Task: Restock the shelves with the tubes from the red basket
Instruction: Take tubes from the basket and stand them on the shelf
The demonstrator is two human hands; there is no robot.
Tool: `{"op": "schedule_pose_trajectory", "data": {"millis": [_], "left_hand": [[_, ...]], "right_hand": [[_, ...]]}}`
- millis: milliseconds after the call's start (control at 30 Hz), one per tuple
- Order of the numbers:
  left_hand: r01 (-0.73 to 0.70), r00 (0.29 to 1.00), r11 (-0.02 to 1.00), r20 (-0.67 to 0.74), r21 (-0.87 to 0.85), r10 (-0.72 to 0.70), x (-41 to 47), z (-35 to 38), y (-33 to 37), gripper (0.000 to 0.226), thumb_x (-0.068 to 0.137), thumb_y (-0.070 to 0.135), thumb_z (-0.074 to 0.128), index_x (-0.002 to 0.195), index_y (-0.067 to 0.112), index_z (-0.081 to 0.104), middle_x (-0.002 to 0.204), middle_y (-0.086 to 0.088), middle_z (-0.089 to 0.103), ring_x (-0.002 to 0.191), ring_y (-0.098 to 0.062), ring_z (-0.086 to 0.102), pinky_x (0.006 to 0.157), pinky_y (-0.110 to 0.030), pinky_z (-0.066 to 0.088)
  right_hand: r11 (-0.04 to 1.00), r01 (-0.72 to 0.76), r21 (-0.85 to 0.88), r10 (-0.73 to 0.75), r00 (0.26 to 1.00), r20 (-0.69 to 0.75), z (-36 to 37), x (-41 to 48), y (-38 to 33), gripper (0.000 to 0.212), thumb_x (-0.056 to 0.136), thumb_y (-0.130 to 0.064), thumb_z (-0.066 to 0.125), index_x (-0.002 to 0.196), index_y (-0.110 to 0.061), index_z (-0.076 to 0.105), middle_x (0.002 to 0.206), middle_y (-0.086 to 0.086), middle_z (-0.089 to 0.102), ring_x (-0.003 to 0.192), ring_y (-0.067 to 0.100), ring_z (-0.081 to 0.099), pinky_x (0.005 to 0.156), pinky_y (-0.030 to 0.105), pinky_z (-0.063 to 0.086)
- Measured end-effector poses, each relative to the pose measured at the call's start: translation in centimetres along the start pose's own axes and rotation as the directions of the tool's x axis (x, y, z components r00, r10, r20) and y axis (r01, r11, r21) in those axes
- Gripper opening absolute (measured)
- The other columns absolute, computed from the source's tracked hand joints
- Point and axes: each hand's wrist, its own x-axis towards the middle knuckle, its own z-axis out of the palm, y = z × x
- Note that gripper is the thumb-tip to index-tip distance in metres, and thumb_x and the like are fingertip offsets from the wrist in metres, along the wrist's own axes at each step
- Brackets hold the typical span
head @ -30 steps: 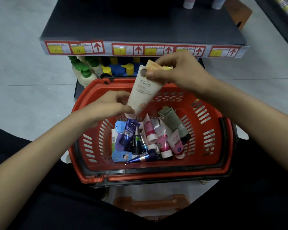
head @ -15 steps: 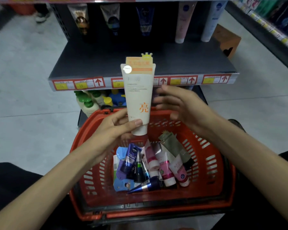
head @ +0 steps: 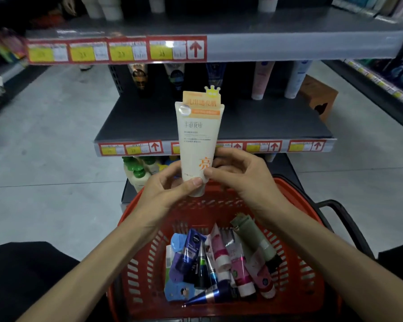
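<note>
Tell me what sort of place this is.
Most likely a shop aisle for toiletries, in a supermarket or drugstore. The shelf edges carry yellow-and-red price labels, cosmetic tubes stand on the shelf, and a red basket holds more tubes.

Pale grey floor (head: 44, 159) (tiled, dim)

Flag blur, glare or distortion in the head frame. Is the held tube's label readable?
Head view: cream tube is sharp with legible large print and a small bright spot near its top, likely glare; far-left frame edge is blurred; upper shelf edge bows from wide-angle distortion; price tags are unreadable; red basket interior is dim.
</note>
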Motion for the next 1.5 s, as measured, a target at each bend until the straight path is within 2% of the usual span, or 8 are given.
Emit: {"op": "schedule_pose_trajectory", "data": {"millis": [333, 500, 733, 900, 1033, 1267, 1400, 1500], "left_hand": [[-0.212, 0.96, 0.967, -0.156, 0.143, 0.234, 0.2, -1.2, 5.5, 0.044, 0.099, 0.028, 0.057, 0.142, 0.023, 0.06, 0.138, 0.001, 0.065, 0.13, -0.023, 0.06, 0.11, -0.059, 0.044], [-0.332, 0.903, 0.919, -0.212, 0.211, 0.375, 0.8, -2.7, 11.1, 0.042, 0.096, 0.024, 0.063, 0.138, 0.027, 0.062, 0.134, 0.013, 0.067, 0.127, -0.007, 0.061, 0.108, -0.043, 0.048], [-0.435, 0.78, 0.832, -0.317, 0.345, 0.539, 1.6, -5.4, 19.3, 0.032, 0.087, 0.024, 0.074, 0.118, 0.03, 0.07, 0.11, 0.015, 0.076, 0.101, -0.006, 0.071, 0.083, -0.027, 0.059], [-0.395, 0.75, 0.783, -0.323, 0.48, 0.577, 4.1, -8.6, 23.0, 0.031, 0.085, 0.023, 0.079, 0.115, 0.029, 0.071, 0.106, 0.013, 0.076, 0.098, -0.005, 0.071, 0.082, -0.031, 0.059], [-0.303, 0.743, 0.733, -0.33, 0.609, 0.582, 7.9, -11.3, 24.3, 0.041, 0.085, 0.023, 0.081, 0.124, 0.026, 0.07, 0.108, 0.014, 0.075, 0.102, -0.004, 0.069, 0.091, -0.036, 0.059], [-0.081, 0.747, 0.66, -0.392, 0.747, 0.536, 13.5, -13.6, 24.7, 0.058, 0.063, 0.057, 0.069, 0.111, 0.025, 0.077, 0.093, 0.011, 0.076, 0.086, -0.01, 0.072, 0.076, -0.043, 0.062], [0.073, 0.752, 0.621, -0.452, 0.78, 0.48, 16.8, -14.1, 24.9, 0.039, 0.072, 0.037, 0.082, 0.105, 0.02, 0.073, 0.089, 0.001, 0.074, 0.083, -0.021, 0.07, 0.077, -0.043, 0.06], [0.146, 0.736, 0.615, -0.501, 0.775, 0.456, 19.0, -14.4, 25.3, 0.033, 0.074, 0.035, 0.085, 0.096, 0.017, 0.069, 0.09, -0.005, 0.072, 0.084, -0.027, 0.068, 0.076, -0.042, 0.059]], "right_hand": [[0.975, 0.216, 0.046, -0.208, 0.968, -0.138, 4.0, 1.7, -4.6, 0.028, 0.088, -0.005, 0.076, 0.114, -0.017, 0.073, 0.102, 0.0, 0.078, 0.097, 0.018, 0.074, 0.081, 0.027, 0.059], [0.949, 0.301, 0.089, -0.288, 0.947, -0.139, 6.6, 3.7, -10.0, 0.024, 0.089, -0.004, 0.074, 0.107, -0.019, 0.074, 0.099, -0.007, 0.078, 0.097, 0.008, 0.073, 0.085, 0.025, 0.059], [0.91, 0.402, 0.104, -0.4, 0.916, -0.037, 11.0, 7.0, -16.8, 0.03, 0.095, -0.003, 0.066, 0.117, -0.021, 0.073, 0.108, -0.011, 0.077, 0.105, 0.003, 0.071, 0.089, 0.028, 0.059], [0.902, 0.429, 0.048, -0.431, 0.901, 0.052, 13.9, 10.8, -20.2, 0.036, 0.09, 0.0, 0.068, 0.111, -0.03, 0.072, 0.102, -0.015, 0.077, 0.1, -0.001, 0.071, 0.085, 0.021, 0.059], [0.928, 0.369, -0.042, -0.368, 0.929, 0.045, 16.2, 15.1, -20.6, 0.044, 0.09, -0.002, 0.067, 0.129, -0.021, 0.067, 0.116, -0.009, 0.072, 0.108, 0.004, 0.068, 0.092, 0.032, 0.06], [0.912, 0.28, -0.299, -0.288, 0.957, 0.016, 17.0, 19.3, -20.2, 0.044, 0.097, -0.02, 0.065, 0.141, -0.022, 0.058, 0.129, -0.003, 0.067, 0.119, 0.014, 0.063, 0.096, 0.027, 0.052], [0.84, 0.291, -0.458, -0.318, 0.948, 0.02, 15.2, 19.4, -18.7, 0.046, 0.092, -0.019, 0.066, 0.136, -0.031, 0.062, 0.122, -0.008, 0.069, 0.113, 0.014, 0.064, 0.096, 0.039, 0.056], [0.841, 0.276, -0.465, -0.307, 0.952, 0.01, 13.2, 19.5, -18.1, 0.041, 0.093, -0.015, 0.064, 0.132, -0.03, 0.065, 0.119, -0.011, 0.068, 0.111, 0.008, 0.062, 0.095, 0.03, 0.055]]}}
